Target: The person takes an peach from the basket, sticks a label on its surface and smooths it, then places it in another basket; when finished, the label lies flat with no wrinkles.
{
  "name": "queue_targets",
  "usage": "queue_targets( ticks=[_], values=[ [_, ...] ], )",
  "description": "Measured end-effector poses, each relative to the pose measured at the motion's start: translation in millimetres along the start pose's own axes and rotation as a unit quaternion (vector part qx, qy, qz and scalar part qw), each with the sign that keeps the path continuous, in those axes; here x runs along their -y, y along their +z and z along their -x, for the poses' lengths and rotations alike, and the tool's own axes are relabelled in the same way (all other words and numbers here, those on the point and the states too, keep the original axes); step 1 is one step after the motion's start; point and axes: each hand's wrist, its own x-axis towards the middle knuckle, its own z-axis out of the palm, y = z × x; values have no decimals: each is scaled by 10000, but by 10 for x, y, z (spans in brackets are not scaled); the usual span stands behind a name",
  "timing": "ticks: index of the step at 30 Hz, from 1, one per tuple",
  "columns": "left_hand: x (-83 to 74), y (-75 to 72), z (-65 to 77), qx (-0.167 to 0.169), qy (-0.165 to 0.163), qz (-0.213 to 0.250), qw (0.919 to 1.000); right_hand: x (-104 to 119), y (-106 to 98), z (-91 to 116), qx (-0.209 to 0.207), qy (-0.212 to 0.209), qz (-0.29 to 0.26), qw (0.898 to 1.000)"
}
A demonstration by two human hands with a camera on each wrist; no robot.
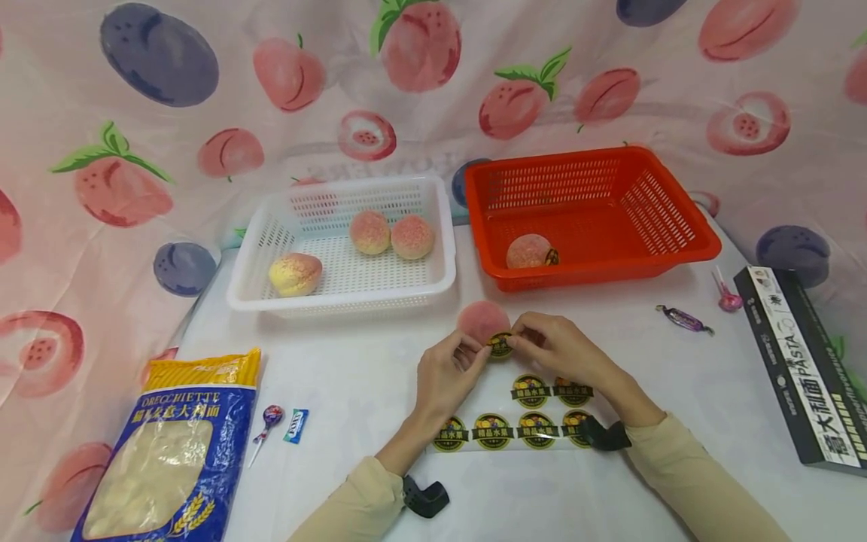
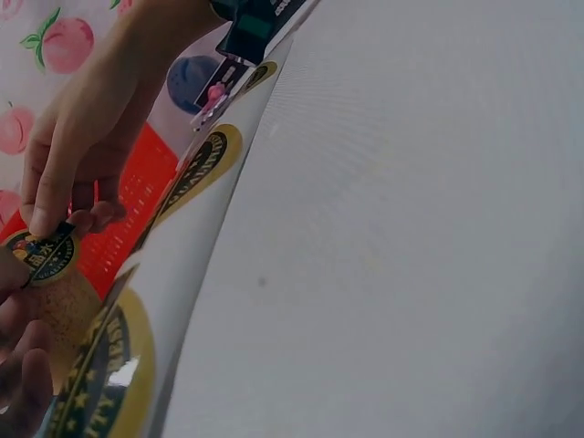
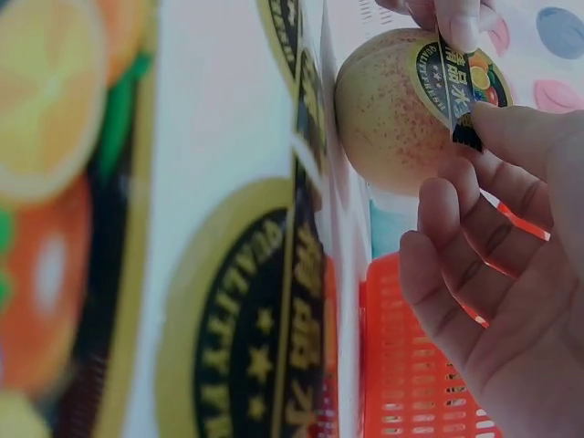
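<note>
Both hands meet at a round black-and-gold fruit sticker [image 1: 500, 345] in front of a pink peach [image 1: 482, 320] on the white table. My left hand [image 1: 445, 376] pinches the sticker's left end between thumb and finger. At the opposite end, my right hand [image 1: 562, 346] pinches it the same way, with the other fingers loosely bent in the right wrist view. There the sticker [image 3: 456, 87] overlaps the yellowish, speckled side of the peach [image 3: 388, 119]. Below the hands lies a clear sheet [image 1: 477, 399] bearing several more of these stickers.
Behind stand a white basket [image 1: 339, 301] with three peaches and a red basket [image 1: 609, 267] with one stickered peach. A blue pasta bag [image 1: 162, 452], a lollipop [image 1: 272, 415] and a small candy [image 1: 296, 426] lie left. To the right are a pasta box [image 1: 799, 369], wrapped candy [image 1: 684, 319] and another lollipop [image 1: 728, 299].
</note>
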Motion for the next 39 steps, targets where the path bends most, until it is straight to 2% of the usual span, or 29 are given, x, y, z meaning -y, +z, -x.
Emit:
queue_targets(
  ticks=[8, 11, 17, 24, 34, 39],
  values=[
    [38, -6, -65, -268, 56, -344, 9990, 4, 16, -57, -343, 90, 475, 9982],
    [73, -14, -105, -237, 190, -474, 9984, -5, 24, -72, -257, 117, 424, 9987],
    [133, -17, -134, 245, 525, -567, 9967, 16, 33, -96, 395, -115, 135, 9991],
    [176, -6, -201, 662, 746, -480, 9939, -16, 35, -129, 286, -200, -3, 9994],
    [260, -102, -264, 1235, 1120, -302, 9855, -68, -10, -165, 322, -415, -346, 9980],
    [296, -116, -264, 1452, 985, -14, 9845, -73, -20, -175, 515, -381, -394, 9972]
  ],
)
